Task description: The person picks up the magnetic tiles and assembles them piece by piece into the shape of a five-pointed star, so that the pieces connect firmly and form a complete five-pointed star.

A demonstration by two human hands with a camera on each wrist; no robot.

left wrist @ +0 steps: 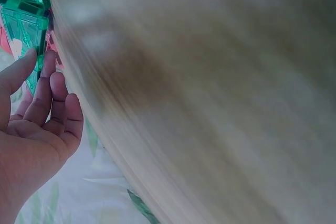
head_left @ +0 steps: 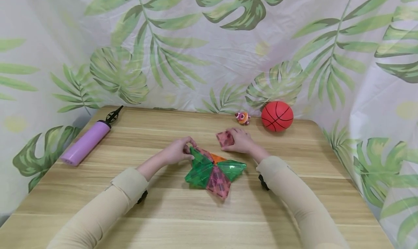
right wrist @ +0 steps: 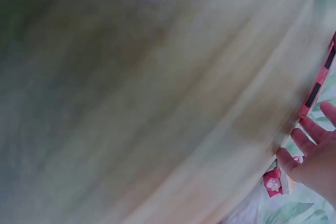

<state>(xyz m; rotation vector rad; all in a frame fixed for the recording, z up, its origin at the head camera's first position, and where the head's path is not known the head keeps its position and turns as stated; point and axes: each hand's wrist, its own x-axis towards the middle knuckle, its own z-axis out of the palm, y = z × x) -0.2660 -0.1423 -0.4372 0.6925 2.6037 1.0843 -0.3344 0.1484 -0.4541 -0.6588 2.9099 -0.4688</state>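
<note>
A star-like cluster of see-through magnetic tiles lies mid-table, with green tiles, pink tiles and an orange tile. At its left tip, my left hand pinches a green tile between thumb and fingers. The left wrist view shows that green tile at the fingertips of the left hand. Beyond the cluster, a separate pink square magnetic tile is held by its right side in my right hand. In the right wrist view, only an edge of the pink tile shows.
At the back right stand a red toy basketball and a small pink-and-orange figurine. A purple hand pump with a black nozzle lies along the table's left side. Behind the wooden table hangs a leaf-patterned cloth.
</note>
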